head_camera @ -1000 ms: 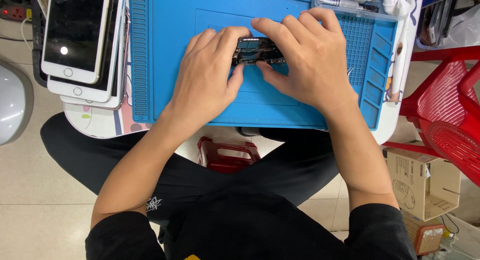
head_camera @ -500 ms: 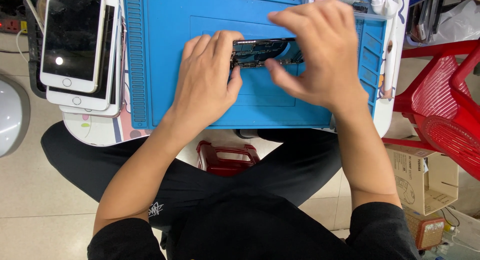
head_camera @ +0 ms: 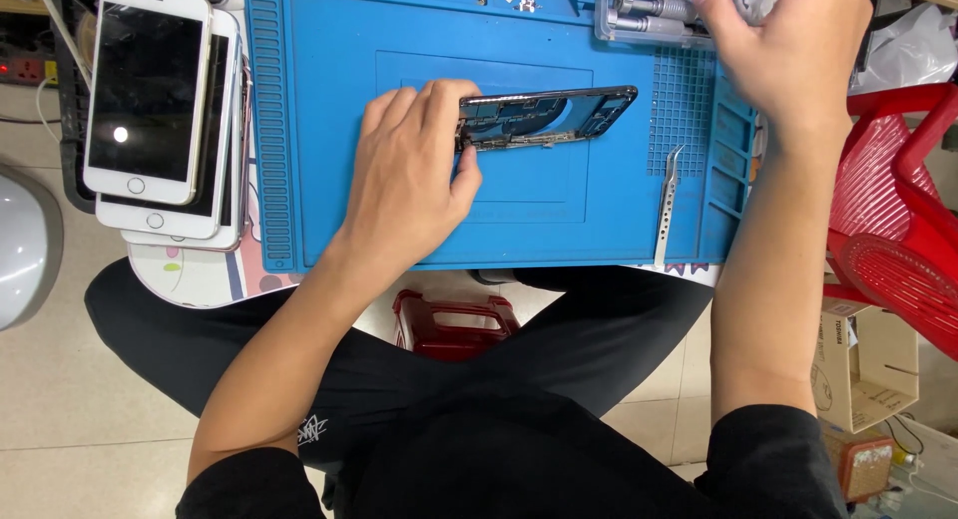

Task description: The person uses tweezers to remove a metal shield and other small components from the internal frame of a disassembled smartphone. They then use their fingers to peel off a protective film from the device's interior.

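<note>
Two hands are in view: the left hand (head_camera: 409, 175) and the right hand (head_camera: 788, 45). One opened phone frame (head_camera: 549, 115) lies on one blue mat (head_camera: 329, 130). At nine o'clock, three white phones (head_camera: 150, 90) sit stacked. One pair of tweezers (head_camera: 667, 205) lies at three o'clock. One clear tool case (head_camera: 644, 15) sits at one o'clock.

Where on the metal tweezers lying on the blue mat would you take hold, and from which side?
Grip the tweezers at mid-shaft, pinching across the two narrow sides from above. They lie flat and alone right of the opened phone frame, tip pointing up the mat; the right hand is nearer.
</note>
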